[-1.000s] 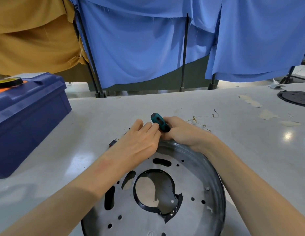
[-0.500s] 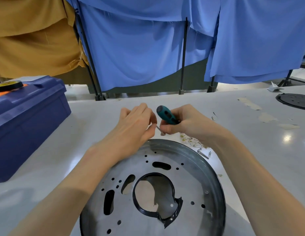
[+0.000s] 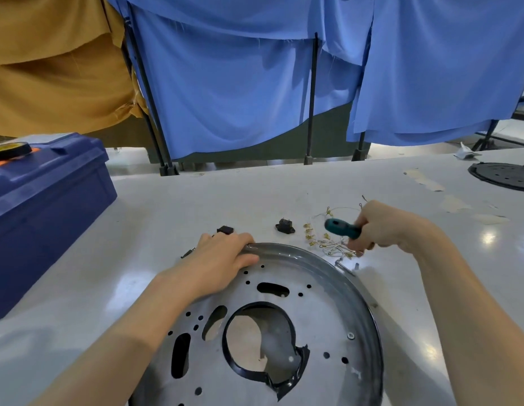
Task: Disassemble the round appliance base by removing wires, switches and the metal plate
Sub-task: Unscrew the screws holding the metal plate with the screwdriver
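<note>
The round appliance base [image 3: 322,317], a grey metal plate with holes and a broken black plastic ring in its middle, lies on the white table in front of me. My left hand [image 3: 222,259] grips the plate's far rim, fingers curled over the edge. My right hand [image 3: 380,227] holds a teal-handled screwdriver [image 3: 341,228] above a bundle of white wires with brass terminals [image 3: 331,244], to the right of the rim. Two black switches [image 3: 285,225] [image 3: 225,230] lie on the table just beyond the rim. One screw [image 3: 351,335] sits in the plate's right side.
A blue toolbox [image 3: 41,206] with a tape roll [image 3: 8,149] on top stands at the left. A black round disc [image 3: 503,175] lies at the far right. Small loose metal parts [image 3: 347,265] lie by the rim. Blue and ochre cloths hang behind the table.
My right hand carried the screwdriver away to the right, over the wires. My left hand dropped from the screwdriver tip onto the plate's rim. The switches came into sight.
</note>
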`<act>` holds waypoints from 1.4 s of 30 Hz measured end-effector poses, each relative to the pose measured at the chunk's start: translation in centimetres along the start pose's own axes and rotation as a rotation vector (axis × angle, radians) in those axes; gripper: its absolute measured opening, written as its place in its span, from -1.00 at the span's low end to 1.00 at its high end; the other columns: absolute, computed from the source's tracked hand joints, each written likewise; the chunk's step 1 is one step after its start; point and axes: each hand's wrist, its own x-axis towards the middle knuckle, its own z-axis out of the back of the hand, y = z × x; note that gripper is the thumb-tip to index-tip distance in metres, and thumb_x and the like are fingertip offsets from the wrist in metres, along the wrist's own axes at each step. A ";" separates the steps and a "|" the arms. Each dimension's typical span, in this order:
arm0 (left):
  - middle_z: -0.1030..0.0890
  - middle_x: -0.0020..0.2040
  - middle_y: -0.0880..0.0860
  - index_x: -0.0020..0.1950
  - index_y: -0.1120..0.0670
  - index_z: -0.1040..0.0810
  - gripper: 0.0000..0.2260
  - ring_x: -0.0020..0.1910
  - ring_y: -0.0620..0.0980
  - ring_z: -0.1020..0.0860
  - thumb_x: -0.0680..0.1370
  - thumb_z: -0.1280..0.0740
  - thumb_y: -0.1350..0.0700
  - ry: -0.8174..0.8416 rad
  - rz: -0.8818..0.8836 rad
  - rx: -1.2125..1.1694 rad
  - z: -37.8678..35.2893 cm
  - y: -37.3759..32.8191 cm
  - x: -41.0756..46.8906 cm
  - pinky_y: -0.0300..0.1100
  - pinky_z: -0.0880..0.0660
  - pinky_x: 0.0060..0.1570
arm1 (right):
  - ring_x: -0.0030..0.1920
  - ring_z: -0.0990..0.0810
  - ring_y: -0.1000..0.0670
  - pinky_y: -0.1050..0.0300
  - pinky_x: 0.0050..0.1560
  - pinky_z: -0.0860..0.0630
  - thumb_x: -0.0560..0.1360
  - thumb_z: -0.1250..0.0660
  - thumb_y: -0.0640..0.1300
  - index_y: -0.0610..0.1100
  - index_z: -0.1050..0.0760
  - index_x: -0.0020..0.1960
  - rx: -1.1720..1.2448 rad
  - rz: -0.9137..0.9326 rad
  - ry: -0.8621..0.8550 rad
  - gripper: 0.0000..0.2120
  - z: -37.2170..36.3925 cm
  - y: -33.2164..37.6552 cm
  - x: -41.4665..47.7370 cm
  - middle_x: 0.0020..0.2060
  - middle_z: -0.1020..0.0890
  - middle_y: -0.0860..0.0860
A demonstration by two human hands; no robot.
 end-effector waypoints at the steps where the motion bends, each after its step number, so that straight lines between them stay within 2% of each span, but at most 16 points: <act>1: -0.55 -0.07 -0.01 0.05 -0.01 -0.46 -0.84 -0.03 0.05 -0.46 0.63 -0.16 -0.05 -0.014 -0.007 -0.009 -0.1 0.1 0.1 -0.11 -0.32 0.00 | -0.48 -0.40 0.03 0.24 -0.47 -0.26 0.36 -0.48 -0.33 -0.32 -0.63 -0.24 -0.020 -0.045 0.009 -0.94 0.0 -0.5 0.1 -0.57 -0.53 -0.01; 3: -0.53 -0.13 0.00 -0.06 -0.01 -0.44 -0.87 -0.08 0.06 -0.46 0.63 -0.18 -0.01 -0.029 -0.017 -0.039 -0.1 0.1 0.2 -0.11 -0.28 -0.09 | -0.53 -0.35 0.02 0.25 -0.50 -0.21 0.36 -0.48 -0.33 -0.39 -0.61 -0.16 -0.058 -0.106 0.018 -0.88 -0.1 -1.1 0.3 -0.57 -0.51 -0.04; 5: -0.53 -0.15 0.00 -0.08 -0.01 -0.44 -0.86 -0.10 0.05 -0.46 0.62 -0.20 -0.03 -0.024 -0.030 -0.058 0.0 0.1 0.2 -0.11 -0.27 -0.10 | -0.56 -0.32 0.01 0.26 -0.50 -0.19 0.34 -0.48 -0.34 -0.41 -0.58 -0.13 -0.073 -0.139 0.024 -0.84 -0.4 -1.3 0.4 -0.55 -0.50 -0.08; 9: -0.52 -0.10 -0.01 -0.05 -0.08 -0.40 -0.93 -0.03 0.09 -0.48 0.62 -0.22 -0.01 0.005 -0.021 -0.090 0.2 0.2 0.1 -0.06 -0.37 -0.01 | -0.53 -0.34 -0.01 0.22 -0.49 -0.20 0.34 -0.50 -0.32 -0.42 -0.56 -0.07 -0.104 -0.159 0.040 -0.76 -0.7 -1.0 0.5 -0.46 -0.53 -0.14; 12: -0.51 -0.06 0.02 -0.07 -0.09 -0.40 -0.92 0.00 0.13 -0.49 0.60 -0.26 0.03 0.006 0.008 -0.123 0.4 0.2 0.1 0.01 -0.45 0.06 | -0.57 -0.35 0.03 0.27 -0.55 -0.23 0.40 -0.48 -0.27 -0.35 -0.54 -0.11 -0.168 -0.153 0.013 -0.82 -0.7 -0.8 0.2 -0.49 -0.51 -0.08; 14: -0.52 -0.16 0.02 -0.14 0.01 -0.45 -0.88 -0.10 0.07 -0.50 0.58 -0.31 0.07 0.001 0.021 -0.151 0.6 0.1 0.2 -0.08 -0.45 -0.07 | -0.53 -0.41 0.06 0.31 -0.58 -0.28 0.45 -0.46 -0.23 -0.37 -0.55 -0.05 -0.186 -0.141 -0.018 -0.80 -0.4 -0.6 0.1 -0.47 -0.55 -0.05; 16: -0.49 -0.30 0.04 -0.20 0.17 -0.51 -0.81 -0.26 0.02 -0.44 0.55 -0.36 0.08 0.013 0.048 -0.164 0.8 -0.1 0.3 -0.17 -0.34 -0.28 | -0.45 -0.48 0.05 0.27 -0.43 -0.40 0.46 -0.46 -0.21 -0.38 -0.56 0.01 -0.137 -0.121 -0.052 -0.76 0.0 -0.3 0.1 -0.38 -0.63 -0.09; 18: -0.46 -0.39 0.04 -0.27 0.18 -0.53 -0.75 -0.37 -0.03 -0.38 0.53 -0.38 0.07 0.040 0.089 -0.186 1.1 -0.1 0.6 -0.20 -0.28 -0.37 | -0.38 -0.52 0.01 0.14 -0.25 -0.47 0.45 -0.47 -0.21 -0.37 -0.56 0.02 -0.086 -0.093 -0.092 -0.75 0.3 0.2 0.1 -0.27 -0.67 -0.14; 19: -0.44 -0.42 0.03 -0.32 0.15 -0.52 -0.74 -0.40 -0.04 -0.36 0.53 -0.39 0.07 0.050 0.112 -0.202 1.2 -0.2 0.7 -0.20 -0.27 -0.39 | -0.36 -0.53 0.00 0.11 -0.23 -0.47 0.44 -0.48 -0.21 -0.37 -0.57 0.01 -0.075 -0.075 -0.109 -0.75 0.4 0.4 0.1 -0.26 -0.68 -0.16; 22: -0.37 -0.45 0.02 -0.43 0.11 -0.40 -0.66 -0.39 0.02 -0.33 0.52 -0.39 0.11 0.030 0.167 -0.208 0.9 -0.4 1.1 -0.17 -0.24 -0.36 | -0.32 -0.53 -0.03 0.13 -0.27 -0.45 0.43 -0.49 -0.21 -0.36 -0.59 0.01 -0.062 -0.029 -0.131 -0.74 0.2 1.2 0.1 -0.24 -0.67 -0.17; 27: -0.37 -0.42 -0.01 -0.41 0.08 -0.31 -0.64 -0.37 0.00 -0.34 0.55 -0.34 0.09 -0.075 0.163 -0.111 0.3 -0.6 0.6 -0.11 -0.21 -0.21 | -0.24 -0.54 -0.06 0.14 -0.24 -0.46 0.45 -0.47 -0.21 -0.34 -0.57 0.08 -0.061 0.007 -0.121 -0.72 -0.6 2.1 0.0 -0.16 -0.65 -0.17; 35: -0.36 -0.45 0.01 -0.44 0.07 -0.28 -0.61 -0.35 0.08 -0.33 0.53 -0.36 0.13 -0.264 0.072 -0.157 1.7 -0.2 -0.3 -0.11 -0.17 -0.25 | -0.39 -0.53 0.02 0.20 -0.35 -0.42 0.47 -0.44 -0.23 -0.32 -0.58 0.02 0.003 0.050 -0.094 -0.81 -1.4 2.7 0.2 -0.36 -0.63 -0.10; 39: -0.42 -0.41 0.12 -0.39 0.20 -0.37 -0.67 -0.31 0.17 -0.40 0.52 -0.37 0.14 -0.324 0.039 -0.196 2.0 0.8 -0.9 -0.11 -0.18 -0.27 | -0.44 -0.51 0.03 0.20 -0.34 -0.45 0.48 -0.42 -0.23 -0.29 -0.57 -0.02 0.028 0.091 -0.039 -0.86 -2.1 3.2 0.3 -0.41 -0.64 -0.07; 42: -0.41 -0.42 0.12 -0.36 0.25 -0.39 -0.69 -0.34 0.13 -0.37 0.51 -0.38 0.18 -0.341 0.011 -0.253 2.5 1.5 -1.3 -0.12 -0.20 -0.27 | -0.45 -0.47 0.03 0.18 -0.35 -0.42 0.48 -0.41 -0.19 -0.25 -0.57 -0.06 0.003 0.123 0.001 -0.88 -2.7 3.8 0.0 -0.47 -0.64 -0.02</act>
